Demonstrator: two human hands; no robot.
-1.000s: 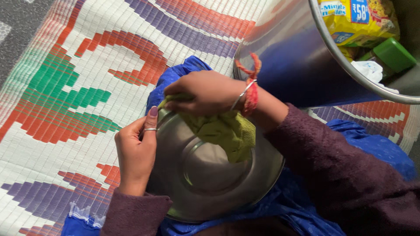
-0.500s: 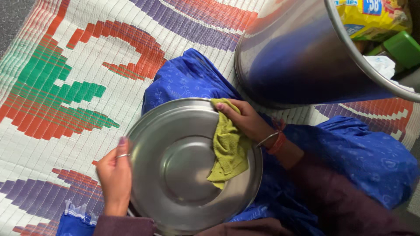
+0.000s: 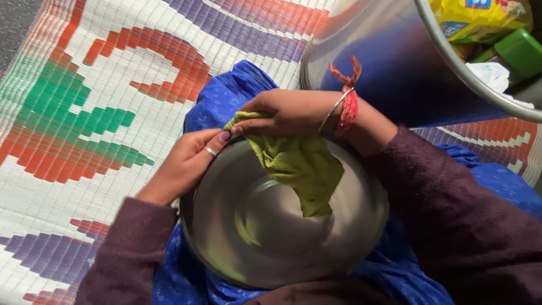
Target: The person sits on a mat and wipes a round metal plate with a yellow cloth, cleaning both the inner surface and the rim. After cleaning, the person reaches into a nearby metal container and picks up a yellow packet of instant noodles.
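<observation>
A round steel plate (image 3: 254, 237) rests on my lap over blue cloth (image 3: 226, 96). My right hand (image 3: 282, 113) is closed on a yellow-green rag (image 3: 296, 164) and presses it against the plate's far rim; the rag hangs down over the plate's middle. A red thread band and a thin bangle sit on that wrist. My left hand (image 3: 186, 164), with a ring on one finger, grips the plate's upper left rim, fingertips close to the rag. Both sleeves are dark maroon.
A large steel drum (image 3: 367, 62) stands at the upper right, holding a yellow packet (image 3: 480, 17), a green lid (image 3: 522, 51) and white paper. A woven mat (image 3: 84, 113) with red, green and purple patterns covers the floor to the left.
My right hand has swept the rag from the plate's right rim to its top rim. My left hand has slid up the left rim towards the rag. The plate has tilted and shifted right.
</observation>
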